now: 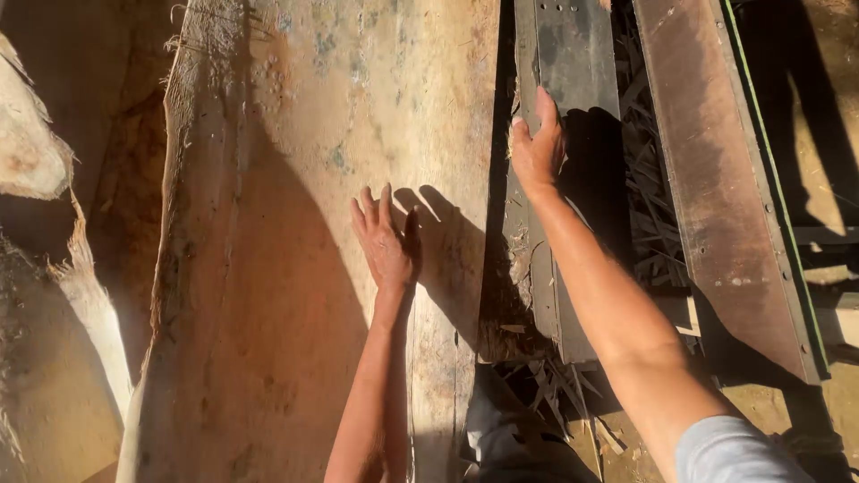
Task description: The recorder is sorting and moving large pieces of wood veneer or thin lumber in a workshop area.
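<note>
The left hand (386, 243) lies flat on a broad rough-sawn wooden slab (295, 224) that fills the middle of the frame, palm down, fingers extended and close together, the thumb held slightly apart. The right hand (537, 143) reaches further up, at the slab's right edge, its fingers together and laid against a dark metal rail (559, 107) that runs alongside; whether the thumb hooks over the slab's edge cannot be told.

The step in hand looks like steadying or shifting the slab along the rail. Any further push would call for firm palm pressure and care at the splintered right edge.

A second, rust-brown metal rail (716, 197) slants down the right of the frame, with wood splinters and debris (649, 206) in the gap between the two rails. At the left edge, pale bark-edged offcuts (36, 152) are partly cut off. Deep shadow covers the lower slab and the area under the rails, so what supports the slab is not visible. Both ends of the slab run out of frame.
</note>
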